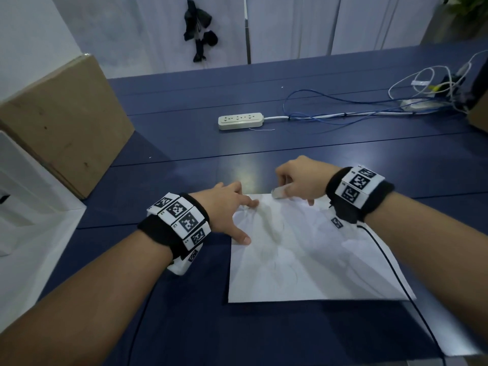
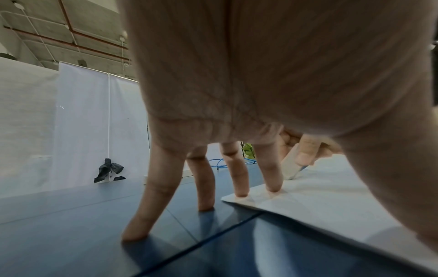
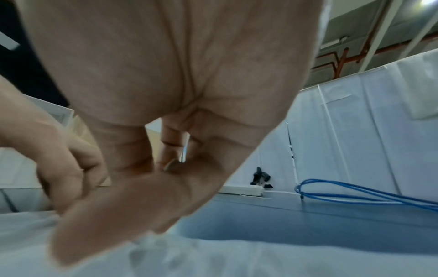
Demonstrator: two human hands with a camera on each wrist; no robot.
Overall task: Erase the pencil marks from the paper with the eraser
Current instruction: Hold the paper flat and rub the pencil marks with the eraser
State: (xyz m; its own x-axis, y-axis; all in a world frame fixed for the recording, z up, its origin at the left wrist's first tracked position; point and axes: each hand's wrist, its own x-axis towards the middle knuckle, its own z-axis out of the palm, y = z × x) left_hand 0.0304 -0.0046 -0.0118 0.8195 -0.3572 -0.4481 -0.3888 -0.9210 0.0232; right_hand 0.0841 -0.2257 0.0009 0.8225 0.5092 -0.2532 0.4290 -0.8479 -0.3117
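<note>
left hand (image 1: 227,207) pressing paper (image 1: 311,260), right hand (image 1: 301,180) pinching eraser (image 1: 277,192)

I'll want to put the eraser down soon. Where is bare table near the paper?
Bare blue table lies between the paper and the power strip, and left of the paper toward the cardboard box. The far right is crowded with cables.

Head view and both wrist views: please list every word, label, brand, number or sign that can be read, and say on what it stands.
No text reads in any view.
Left wristband: black-and-white square code markers; the tiny characters beside them are too small to read.
Right wristband: the same.
Paper: faint pencil marks, no letters legible.
Power strip: no readable label.
</note>
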